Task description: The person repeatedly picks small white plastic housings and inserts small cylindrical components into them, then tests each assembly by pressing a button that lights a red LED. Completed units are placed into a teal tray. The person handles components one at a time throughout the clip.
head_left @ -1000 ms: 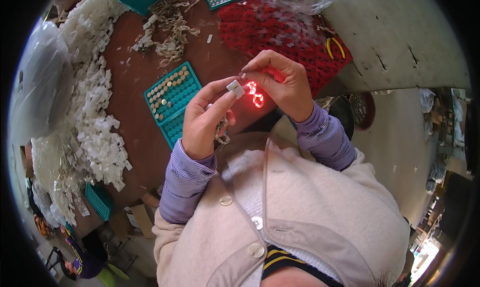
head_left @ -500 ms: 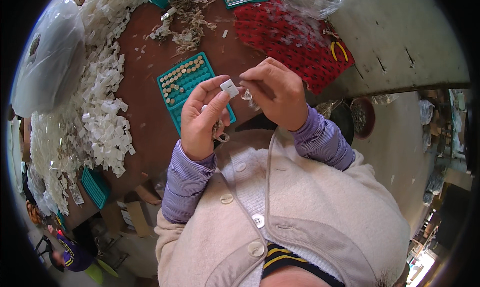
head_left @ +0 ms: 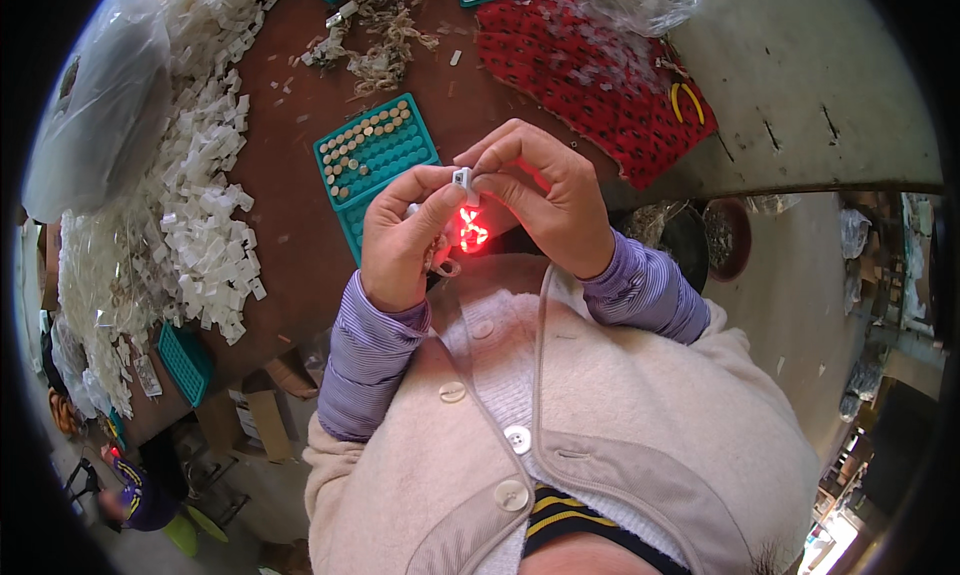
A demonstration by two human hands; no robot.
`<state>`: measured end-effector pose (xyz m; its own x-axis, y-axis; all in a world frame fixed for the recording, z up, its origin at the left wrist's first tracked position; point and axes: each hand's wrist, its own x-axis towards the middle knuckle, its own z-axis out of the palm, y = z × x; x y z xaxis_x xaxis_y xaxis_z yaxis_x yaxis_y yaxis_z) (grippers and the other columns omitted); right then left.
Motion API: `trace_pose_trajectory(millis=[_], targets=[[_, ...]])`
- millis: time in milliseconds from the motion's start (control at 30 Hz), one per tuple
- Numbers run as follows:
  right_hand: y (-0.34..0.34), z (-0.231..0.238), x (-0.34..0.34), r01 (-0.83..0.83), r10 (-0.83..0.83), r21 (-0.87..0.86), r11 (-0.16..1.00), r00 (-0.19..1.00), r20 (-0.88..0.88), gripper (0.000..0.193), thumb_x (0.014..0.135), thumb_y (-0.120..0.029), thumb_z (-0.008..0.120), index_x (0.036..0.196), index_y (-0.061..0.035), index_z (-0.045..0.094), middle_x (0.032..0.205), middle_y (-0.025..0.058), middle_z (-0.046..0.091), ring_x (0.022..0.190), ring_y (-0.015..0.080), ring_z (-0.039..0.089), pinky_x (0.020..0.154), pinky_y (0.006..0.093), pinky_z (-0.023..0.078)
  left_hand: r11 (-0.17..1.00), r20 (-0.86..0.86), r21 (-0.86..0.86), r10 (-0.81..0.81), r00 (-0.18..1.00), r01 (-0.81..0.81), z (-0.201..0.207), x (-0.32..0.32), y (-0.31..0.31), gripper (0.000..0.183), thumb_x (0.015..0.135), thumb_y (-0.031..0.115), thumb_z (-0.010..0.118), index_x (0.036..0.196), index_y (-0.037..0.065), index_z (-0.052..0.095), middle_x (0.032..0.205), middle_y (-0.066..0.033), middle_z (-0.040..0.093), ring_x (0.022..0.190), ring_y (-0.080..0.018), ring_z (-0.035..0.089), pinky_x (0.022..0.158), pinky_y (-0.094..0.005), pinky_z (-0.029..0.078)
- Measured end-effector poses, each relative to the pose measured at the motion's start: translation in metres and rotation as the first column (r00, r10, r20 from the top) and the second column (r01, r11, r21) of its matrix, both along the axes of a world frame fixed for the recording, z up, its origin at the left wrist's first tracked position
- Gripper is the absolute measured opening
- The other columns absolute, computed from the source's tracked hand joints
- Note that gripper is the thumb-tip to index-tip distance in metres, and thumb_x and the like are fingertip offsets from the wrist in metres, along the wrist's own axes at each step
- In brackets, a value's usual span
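Between my two hands sits a small white plastic battery box (head_left: 462, 178), with a slot in its face. My left hand (head_left: 398, 243) is closed, thumb and fingers on one side of the box. Its opposite side is gripped by the thumb and fingers of my right hand (head_left: 553, 200). Just below the box a bunch of string lights (head_left: 471, 232) glows red. A pale loop of wire (head_left: 444, 265) hangs from my left palm. Behind my left hand lies a teal tray (head_left: 408, 157) partly filled with rows of round button cells (head_left: 368, 132).
A big heap of white plastic boxes with wires (head_left: 205, 235) covers the table's left side, beside a clear plastic bag (head_left: 105, 115). Tangled wires (head_left: 385, 40) lie at the back. Yellow-handled pliers (head_left: 687, 103) rest on a red patterned cloth (head_left: 630, 125). A person (head_left: 150, 495) appears lower left.
My right hand has come left and now grips the box together with my left hand. The box has turned, and the string lights have lit up red.
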<state>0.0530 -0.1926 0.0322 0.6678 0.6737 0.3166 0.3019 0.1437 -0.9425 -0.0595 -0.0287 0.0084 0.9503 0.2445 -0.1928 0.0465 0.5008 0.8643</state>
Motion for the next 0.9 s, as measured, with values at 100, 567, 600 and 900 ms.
trace_pose_trajectory(millis=[100,567,600,900], targets=[[-0.001,-0.006,-0.001,0.017,0.021,0.135,0.991,0.961,-0.276,0.014,0.093,0.011,0.068,0.102,0.0014,0.066,0.107,0.0104,0.071,0.097,0.0164,0.07,0.084,0.0314,0.058,0.995,-0.041,-0.102,-0.019,0.999,0.015,-0.002,0.005,0.003,0.018,0.105,0.017,0.074,0.117,0.003,0.073,0.08,0.0013,0.069,0.053,-0.0001,0.051,0.045,-0.017,0.037],[0.013,-0.028,0.055,0.3,-0.286,-0.076,0.951,0.946,0.151,0.011,0.098,-0.007,0.076,0.108,-0.0015,0.076,0.103,0.0093,0.072,0.096,0.0201,0.072,0.086,0.0333,0.056,0.976,0.118,-0.188,0.133,0.984,-0.109,-0.012,-0.012,0.037,0.036,0.115,0.033,0.049,0.109,0.005,0.07,0.104,-0.0071,0.071,0.069,-0.0067,0.059,0.053,-0.0191,0.041],[0.015,-0.027,0.065,0.35,-0.308,-0.139,0.926,0.917,0.254,0.012,0.096,-0.007,0.076,0.107,-0.0017,0.077,0.102,0.0098,0.072,0.096,0.0235,0.072,0.085,0.0346,0.057,0.935,0.164,-0.343,0.157,0.974,-0.092,-0.014,-0.008,0.047,0.051,0.115,0.044,0.039,0.107,0.004,0.068,0.11,-0.0145,0.071,0.077,-0.0112,0.063,0.053,-0.0214,0.046],[0.081,-0.013,0.131,0.421,-0.038,-0.264,0.868,0.586,0.809,0.017,0.095,-0.019,0.075,0.104,-0.0047,0.078,0.104,0.0123,0.071,0.103,0.0339,0.07,0.09,0.0444,0.056,0.87,0.189,-0.49,0.049,0.981,0.05,-0.01,0.013,0.06,0.06,0.115,0.053,0.035,0.111,0.001,0.066,0.126,-0.0221,0.068,0.098,-0.0194,0.069,0.066,-0.0311,0.063]])
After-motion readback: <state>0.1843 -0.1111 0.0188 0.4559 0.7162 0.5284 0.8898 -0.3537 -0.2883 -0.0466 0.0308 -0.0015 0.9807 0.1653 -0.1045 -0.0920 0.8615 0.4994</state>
